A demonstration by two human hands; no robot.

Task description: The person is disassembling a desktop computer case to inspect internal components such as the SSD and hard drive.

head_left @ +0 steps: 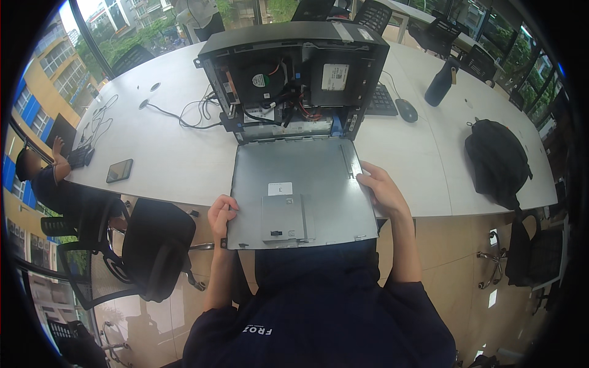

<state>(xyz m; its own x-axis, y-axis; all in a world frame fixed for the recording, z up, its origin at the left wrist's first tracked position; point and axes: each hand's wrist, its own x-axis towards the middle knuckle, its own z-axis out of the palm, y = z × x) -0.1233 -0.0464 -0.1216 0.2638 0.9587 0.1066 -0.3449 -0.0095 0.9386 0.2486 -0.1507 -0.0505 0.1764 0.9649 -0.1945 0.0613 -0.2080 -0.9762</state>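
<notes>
A grey metal computer side panel [294, 165] lies between my hands, its far edge against the bottom of an opened black desktop computer case [294, 37]. My left hand [222, 214] grips the panel's left edge near its front corner, fingers curled. On the opposite edge, farther from me, my right hand [381, 185] holds the panel with the thumb on top. A raised plate and a white label show on the panel's face. Inside the case are a fan [260, 80], a drive with a white label [335, 77] and bundled cables [307, 111].
On the white table [165, 159] lie a phone [119, 171], loose cables [184, 118], a keyboard [381, 101] and a mouse [406, 110]. A dark bottle [438, 84] and a black backpack [498, 159] stand right. Another person [52, 181] sits left, near an office chair [156, 251].
</notes>
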